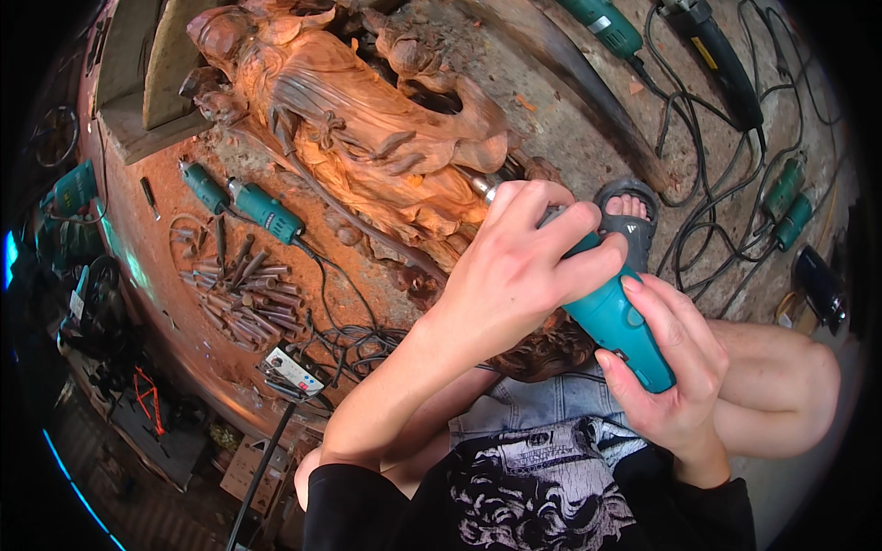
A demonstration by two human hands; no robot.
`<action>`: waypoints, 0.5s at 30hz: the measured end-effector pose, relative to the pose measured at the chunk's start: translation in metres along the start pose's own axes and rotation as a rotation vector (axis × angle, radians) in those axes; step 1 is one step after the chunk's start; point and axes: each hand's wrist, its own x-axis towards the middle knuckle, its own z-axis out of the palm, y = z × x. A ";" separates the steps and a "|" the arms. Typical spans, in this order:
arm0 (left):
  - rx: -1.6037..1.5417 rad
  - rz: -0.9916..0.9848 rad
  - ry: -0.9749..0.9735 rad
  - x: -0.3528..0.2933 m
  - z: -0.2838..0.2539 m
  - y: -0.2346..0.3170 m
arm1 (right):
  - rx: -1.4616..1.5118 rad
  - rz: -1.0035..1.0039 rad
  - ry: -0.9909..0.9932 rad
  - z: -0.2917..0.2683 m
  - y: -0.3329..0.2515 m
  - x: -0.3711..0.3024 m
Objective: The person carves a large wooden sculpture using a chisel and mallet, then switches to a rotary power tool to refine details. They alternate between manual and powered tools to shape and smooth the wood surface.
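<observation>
A teal die grinder [611,317] is held in both hands over the lower end of a reddish-brown carved wooden figure [354,110]. My left hand [533,253] wraps round the grinder's front end. Farther back, my right hand [675,354] grips the rear of its body, thumb on the near side. The tool's metal nose [481,186] points at the folds of the carved robe; whether the bit touches the wood is hidden. The figure lies on its back or side, its head toward the far left.
Two teal grinders [266,213] and a pile of metal bits [248,298] lie on the dusty left floor. Black cords [703,211] tangle at right near more power tools [726,64]. A control box [292,372] stands near my left arm. My sandalled foot [628,209] is beyond the grinder.
</observation>
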 end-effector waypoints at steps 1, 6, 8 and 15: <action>0.007 -0.005 0.003 0.000 0.000 0.000 | 0.003 0.011 -0.005 0.000 0.000 0.000; 0.001 0.002 0.001 0.000 0.001 -0.001 | 0.005 0.055 -0.010 -0.002 -0.004 0.001; 0.007 0.006 0.004 0.001 -0.001 0.000 | 0.022 0.030 0.000 0.001 0.000 -0.001; -0.003 -0.001 0.009 0.000 0.001 -0.001 | 0.009 0.043 -0.007 0.000 -0.003 0.000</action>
